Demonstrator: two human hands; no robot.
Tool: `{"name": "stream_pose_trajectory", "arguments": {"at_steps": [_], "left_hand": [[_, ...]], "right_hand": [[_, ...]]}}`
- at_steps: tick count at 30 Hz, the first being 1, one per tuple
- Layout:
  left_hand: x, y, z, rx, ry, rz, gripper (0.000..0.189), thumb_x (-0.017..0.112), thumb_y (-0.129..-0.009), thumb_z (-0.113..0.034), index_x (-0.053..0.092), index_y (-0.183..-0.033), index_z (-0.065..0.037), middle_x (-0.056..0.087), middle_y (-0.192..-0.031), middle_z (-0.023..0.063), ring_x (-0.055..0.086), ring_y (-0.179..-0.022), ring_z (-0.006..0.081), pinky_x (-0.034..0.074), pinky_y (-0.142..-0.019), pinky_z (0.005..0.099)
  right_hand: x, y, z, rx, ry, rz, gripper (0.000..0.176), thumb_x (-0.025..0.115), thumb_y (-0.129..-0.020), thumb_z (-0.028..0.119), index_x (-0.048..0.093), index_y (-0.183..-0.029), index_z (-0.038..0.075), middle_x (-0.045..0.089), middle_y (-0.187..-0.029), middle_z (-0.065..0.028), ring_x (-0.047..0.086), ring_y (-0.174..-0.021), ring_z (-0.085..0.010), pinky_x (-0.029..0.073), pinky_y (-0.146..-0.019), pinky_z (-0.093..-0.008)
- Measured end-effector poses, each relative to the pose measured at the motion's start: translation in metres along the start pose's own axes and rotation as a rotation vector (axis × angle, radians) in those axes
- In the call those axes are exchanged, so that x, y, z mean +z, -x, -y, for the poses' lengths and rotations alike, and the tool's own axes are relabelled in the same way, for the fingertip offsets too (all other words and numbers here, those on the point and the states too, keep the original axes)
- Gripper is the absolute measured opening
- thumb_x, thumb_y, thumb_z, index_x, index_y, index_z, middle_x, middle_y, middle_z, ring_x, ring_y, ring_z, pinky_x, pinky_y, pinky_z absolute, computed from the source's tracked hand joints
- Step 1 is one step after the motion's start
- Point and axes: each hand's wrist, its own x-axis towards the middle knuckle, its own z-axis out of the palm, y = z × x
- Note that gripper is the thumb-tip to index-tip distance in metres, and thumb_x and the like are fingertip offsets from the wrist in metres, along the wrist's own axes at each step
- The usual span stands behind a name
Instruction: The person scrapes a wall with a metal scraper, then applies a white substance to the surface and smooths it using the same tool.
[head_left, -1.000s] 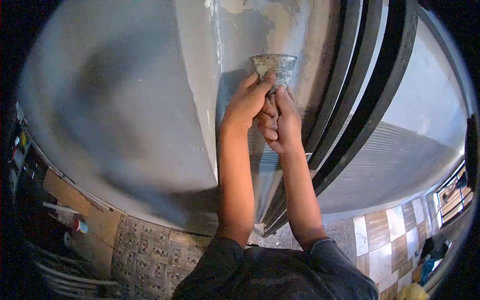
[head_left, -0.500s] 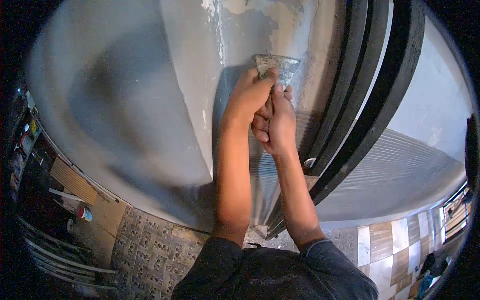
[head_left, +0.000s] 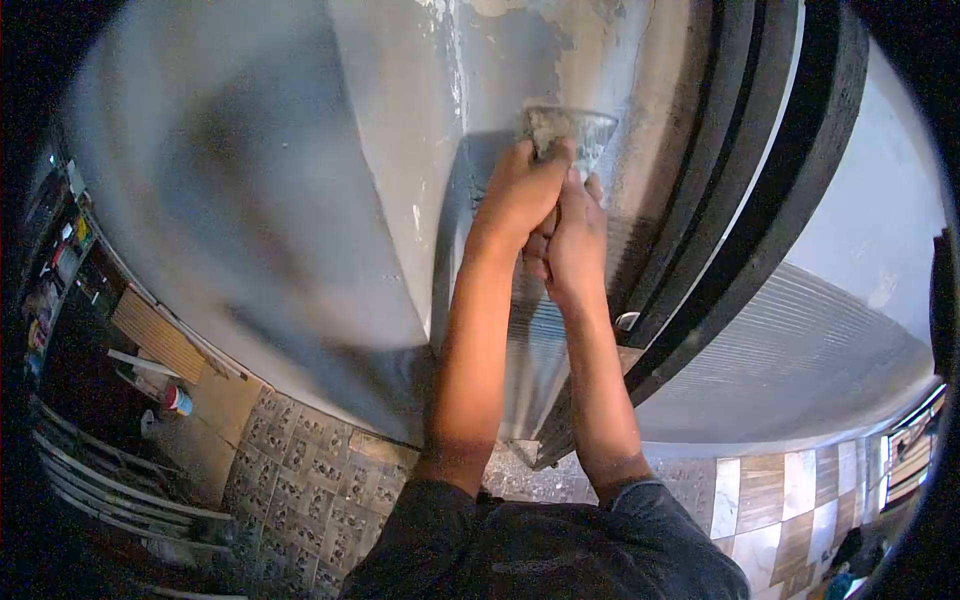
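A broad, stained scraper blade point(head_left: 572, 128) lies against the patchy wall point(head_left: 400, 90), its wide edge pointing up. My left hand point(head_left: 522, 195) is closed on the scraper, with its fingers at the lower part of the blade. Just below and to the right, my right hand point(head_left: 577, 238) is wrapped round the scraper's handle, which the fingers hide. Both hands touch each other. Peeled paint and bare patches show on the wall above the blade.
Dark vertical bars point(head_left: 790, 190) run down close to the right of my hands. Beyond them is a ribbed grey surface point(head_left: 770, 340). Patterned floor tiles point(head_left: 300, 480) lie below, with a small red and white container point(head_left: 180, 401) at the lower left.
Both hands and the scraper appear slightly further right in the view. The wall, bars and floor have also shifted a little to the right. The grip looks the same.
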Motion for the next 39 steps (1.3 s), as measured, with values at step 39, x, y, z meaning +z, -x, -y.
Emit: {"name": "stream_pose_trajectory", "arguments": {"at_steps": [39], "left_hand": [[0.000, 0.007, -0.052, -0.155, -0.202, -0.008, 0.033, 0.050, -0.089, -0.028, 0.059, -0.102, 0.000, 0.064, -0.093, 0.0151, 0.061, -0.080, 0.0237, 0.048, -0.070, 0.0375]], "right_hand": [[0.010, -0.018, 0.013, 0.082, -0.238, 0.118, 0.032, 0.036, -0.095, 0.036, 0.039, -0.072, 0.015, 0.036, -0.051, 0.0043, 0.029, -0.034, -0.0054, 0.019, -0.027, -0.0208]]}}
